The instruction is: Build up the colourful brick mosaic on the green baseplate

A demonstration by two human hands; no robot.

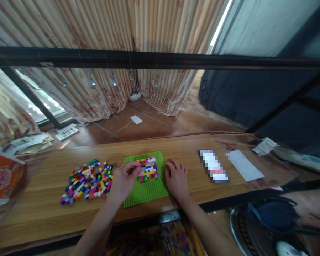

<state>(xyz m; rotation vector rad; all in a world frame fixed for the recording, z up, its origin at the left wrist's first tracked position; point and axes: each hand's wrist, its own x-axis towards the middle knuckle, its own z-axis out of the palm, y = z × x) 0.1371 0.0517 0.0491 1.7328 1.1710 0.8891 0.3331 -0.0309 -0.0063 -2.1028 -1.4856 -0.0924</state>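
A green studded baseplate lies on the wooden table, bearing a block of small multicoloured toy bricks in its upper middle. My left hand reaches over the plate's left side, thumb and forefinger pinched together at the left edge of the built block. Whatever sits between those fingertips is too small to make out. At the plate's right edge rests my right hand, fingers loosely bent and lying down, holding nothing visible. To the left of my left hand spreads a pile of loose toy bricks in many colours.
A pixelated phone-like item lies right on the wooden table, with a white paper beyond it. An orange package is at far left. A dark metal bar crosses in front of the curtains.
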